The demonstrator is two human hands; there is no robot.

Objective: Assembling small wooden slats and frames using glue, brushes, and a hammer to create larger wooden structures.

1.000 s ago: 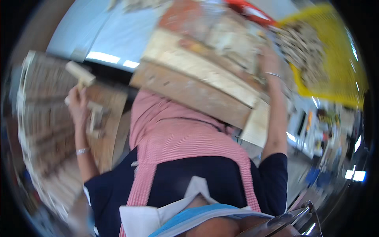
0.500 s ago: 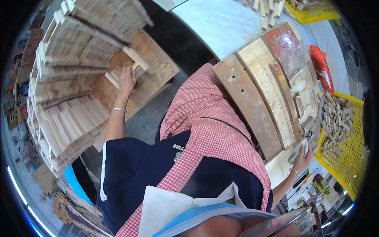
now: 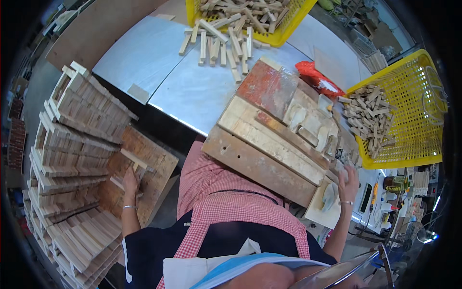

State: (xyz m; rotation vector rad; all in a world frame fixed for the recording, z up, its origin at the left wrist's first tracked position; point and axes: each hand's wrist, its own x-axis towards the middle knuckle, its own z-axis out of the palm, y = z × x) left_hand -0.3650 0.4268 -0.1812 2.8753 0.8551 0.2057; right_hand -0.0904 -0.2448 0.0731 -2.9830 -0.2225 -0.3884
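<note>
**Left hand (image 3: 130,183) grips a T-shaped wooden piece (image 3: 136,160) while the right hand (image 3: 348,184) stays empty**

In the head view, the two hands are well apart. The left one has its fingers closed on the wooden piece, which sits over a brown board (image 3: 156,157) beside tall stacks of wooden parts (image 3: 79,161). The right one, fingers loosely parted, is beside a whitish pad (image 3: 330,196) (whether they touch, I cannot tell) at the near end of some worn planks (image 3: 269,148). Beyond the planks, a red bag (image 3: 317,79) lies on the pale table (image 3: 185,89), with loose sticks (image 3: 222,52) near an upper yellow basket (image 3: 277,42). Another yellow basket (image 3: 415,137), on the right, holds more short sticks (image 3: 370,115).
</note>
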